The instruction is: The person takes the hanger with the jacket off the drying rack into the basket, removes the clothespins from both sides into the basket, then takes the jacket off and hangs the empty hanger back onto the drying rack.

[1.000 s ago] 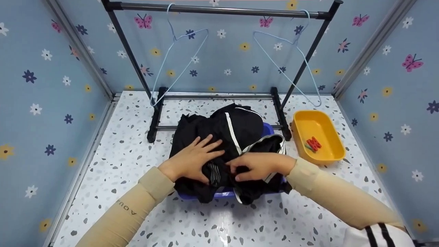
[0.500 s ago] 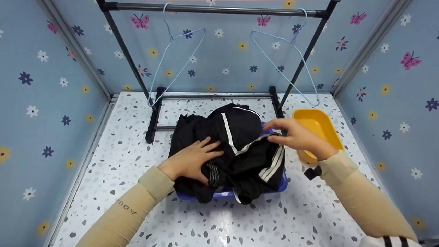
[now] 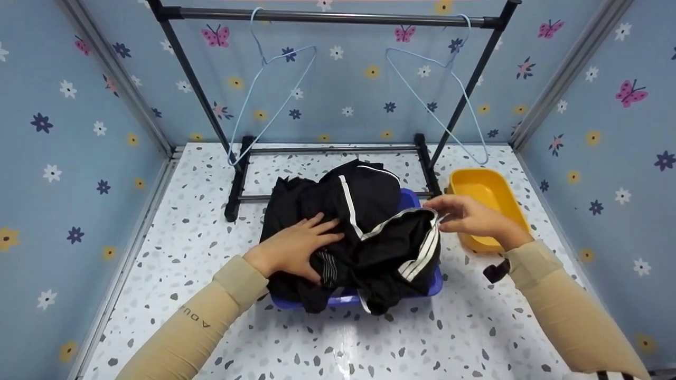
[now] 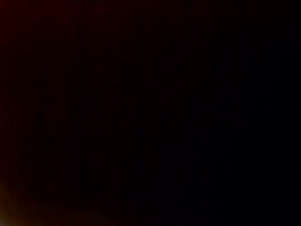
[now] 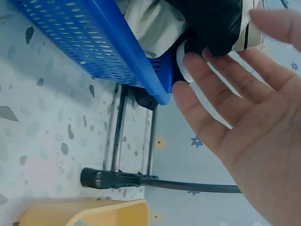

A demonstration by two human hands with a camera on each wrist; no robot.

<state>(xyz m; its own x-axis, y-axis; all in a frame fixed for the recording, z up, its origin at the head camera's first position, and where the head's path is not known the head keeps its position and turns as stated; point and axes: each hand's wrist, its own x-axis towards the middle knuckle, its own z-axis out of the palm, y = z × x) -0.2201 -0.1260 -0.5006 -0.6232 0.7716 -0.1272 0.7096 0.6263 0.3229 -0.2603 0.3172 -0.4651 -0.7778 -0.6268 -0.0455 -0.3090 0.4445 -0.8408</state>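
Note:
A heap of black clothes [image 3: 317,195] with white stripes fills a blue perforated basket [image 3: 343,300] on the floor. My left hand [image 3: 293,245] rests on the heap's left part, fingers spread. At the heap's right corner is a black garment [image 3: 393,245] with a white-edged opening. My right hand [image 3: 475,219] is beside that edge; in the right wrist view its fingers [image 5: 225,89] are nearly straight and touch the dark cloth, the thumb near the white stripe. The garment's exact kind is hidden by its folds. The left wrist view is almost wholly dark.
A yellow tub [image 3: 488,198] stands right of the basket, partly behind my right hand. Behind the basket rises a black clothes rack [image 3: 327,16] with two light-blue hangers [image 3: 274,108] on its bar. Flower-patterned walls [image 3: 63,174] enclose the speckled floor [image 3: 200,174] on three sides.
My right hand has moved from the middle of the heap out to its right edge, and the garment's opening there lies wider. My left hand has stayed in place.

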